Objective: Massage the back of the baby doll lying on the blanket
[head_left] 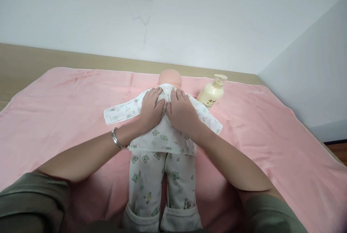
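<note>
A baby doll [170, 77] lies with its bald head away from me, and no face shows. It wears a white printed top [165, 139] with both sleeves spread out, and matching trousers [148, 178] with cuffs at the bottom. My left hand [152, 108] rests flat on the upper left of the top, fingers stretched toward the doll's neck. Beside it, my right hand [183, 111] lies flat on the upper right, its thumb close to the left thumb. Both hands are open, and the cloth beneath the palms is hidden.
A cream pump bottle [212, 93] stands tilted right of the doll's head, near its right-hand sleeve. Under everything spreads a pink blanket [76, 113] on a wooden surface [24, 57]. A white wall [203, 19] rises behind, and another wall stands at the right.
</note>
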The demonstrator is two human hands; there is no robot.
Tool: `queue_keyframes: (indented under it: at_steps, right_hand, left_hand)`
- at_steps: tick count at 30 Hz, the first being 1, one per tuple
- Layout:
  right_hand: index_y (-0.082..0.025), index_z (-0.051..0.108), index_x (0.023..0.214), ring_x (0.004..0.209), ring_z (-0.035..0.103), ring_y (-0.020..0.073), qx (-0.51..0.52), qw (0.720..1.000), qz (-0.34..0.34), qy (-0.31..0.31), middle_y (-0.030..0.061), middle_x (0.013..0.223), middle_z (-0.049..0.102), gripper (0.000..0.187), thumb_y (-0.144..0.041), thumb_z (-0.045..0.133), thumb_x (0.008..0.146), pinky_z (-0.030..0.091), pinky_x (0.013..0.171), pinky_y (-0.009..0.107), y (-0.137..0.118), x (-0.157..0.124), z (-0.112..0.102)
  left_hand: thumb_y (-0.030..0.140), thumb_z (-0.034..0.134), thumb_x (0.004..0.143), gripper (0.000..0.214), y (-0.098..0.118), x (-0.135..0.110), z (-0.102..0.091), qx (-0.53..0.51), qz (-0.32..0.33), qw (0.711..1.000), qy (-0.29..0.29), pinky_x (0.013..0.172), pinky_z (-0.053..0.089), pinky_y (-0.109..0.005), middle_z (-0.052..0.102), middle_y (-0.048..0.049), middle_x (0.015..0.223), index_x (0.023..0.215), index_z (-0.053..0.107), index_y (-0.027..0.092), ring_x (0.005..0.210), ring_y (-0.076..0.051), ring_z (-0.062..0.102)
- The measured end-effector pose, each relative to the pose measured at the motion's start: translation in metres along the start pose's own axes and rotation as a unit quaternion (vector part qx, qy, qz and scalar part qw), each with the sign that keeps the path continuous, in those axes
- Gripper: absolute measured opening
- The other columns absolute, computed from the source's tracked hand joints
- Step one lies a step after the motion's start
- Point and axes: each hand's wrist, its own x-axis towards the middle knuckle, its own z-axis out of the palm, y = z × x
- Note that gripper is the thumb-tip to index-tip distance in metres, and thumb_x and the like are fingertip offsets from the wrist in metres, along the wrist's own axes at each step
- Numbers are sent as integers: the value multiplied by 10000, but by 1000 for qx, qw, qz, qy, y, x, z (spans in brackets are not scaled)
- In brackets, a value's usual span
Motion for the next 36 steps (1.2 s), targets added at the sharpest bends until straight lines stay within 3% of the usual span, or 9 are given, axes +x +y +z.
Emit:
queue_keyframes:
  at_steps: [4, 7, 12, 17, 20, 23, 25, 32, 36]
  right_hand:
    - [-95, 697, 1114, 1009, 679, 308, -2, 996, -66, -57, 159, 1051, 734, 375, -222, 358, 1013, 544, 868, 429, 1, -8, -32]
    - [-180, 711, 878, 681, 641, 206, 69, 991, -31, -110, 42, 719, 688, 375, -225, 365, 1013, 511, 661, 357, 4, -8, -65]
    - [-205, 651, 1289, 1233, 656, 243, 191, 978, -22, 77, 68, 1311, 703, 376, -230, 412, 999, 567, 1010, 420, 2, -13, -95]
    - [-283, 445, 1511, 1570, 317, 287, 178, 961, -11, 211, 40, 1664, 361, 522, -239, 351, 999, 386, 1233, 600, 5, -9, -71]
    - [-190, 400, 1544, 1616, 175, 311, 145, 975, 22, 165, 100, 1709, 246, 571, -213, 368, 974, 267, 1285, 629, 6, 2, -35]
    - [-76, 476, 1488, 1589, 229, 375, 125, 992, 15, 21, 211, 1656, 329, 537, -239, 385, 984, 236, 1277, 654, 5, 10, -7]
    - [-73, 529, 1443, 1563, 295, 377, 134, 991, 10, -19, 222, 1620, 390, 509, -259, 369, 998, 262, 1266, 646, 5, 13, -4]
    - [-125, 400, 1547, 1614, 180, 295, 165, 981, 33, 98, 147, 1700, 258, 595, -234, 368, 962, 235, 1303, 591, 8, 10, -21]
    - [-56, 521, 1448, 1563, 283, 386, 134, 991, 9, 4, 230, 1621, 383, 525, -252, 380, 982, 250, 1272, 633, 5, 12, -6]
  left_hand:
    - [348, 391, 906, 521, -3, -2, 2, -21, -7, 1000, 22, 1287, 350, -475, 605, -113, 1473, 1323, 626, 141, 1421, -266, 509]
    - [338, 382, 914, 504, -4, -3, 4, -26, 2, 999, 35, 1279, 360, -474, 624, -110, 1450, 1301, 639, 143, 1405, -261, 523]
    - [337, 391, 930, 470, -4, -4, 4, -32, 5, 999, 41, 1281, 358, -474, 628, -105, 1440, 1284, 644, 160, 1393, -257, 530]
    - [335, 378, 940, 462, -2, -4, 3, -42, 2, 998, 40, 1275, 360, -474, 632, -107, 1429, 1275, 644, 160, 1378, -258, 536]
    - [339, 369, 943, 467, -4, -4, 4, -43, 4, 998, 43, 1265, 369, -470, 644, -102, 1410, 1277, 643, 163, 1366, -255, 541]
    - [342, 352, 951, 466, -6, -2, 5, -39, 21, 998, 48, 1239, 393, -481, 658, -112, 1375, 1265, 644, 162, 1327, -259, 558]
    - [344, 341, 958, 452, -7, -1, 5, -34, 28, 998, 39, 1221, 406, -499, 664, -114, 1353, 1244, 647, 173, 1301, -265, 567]
    - [332, 355, 946, 439, -6, 0, 3, -20, 29, 999, 28, 1213, 411, -501, 656, -113, 1351, 1240, 643, 178, 1303, -275, 557]
    - [332, 354, 936, 436, -8, 1, 4, -29, 29, 999, 26, 1225, 400, -506, 662, -119, 1330, 1212, 652, 173, 1292, -276, 561]
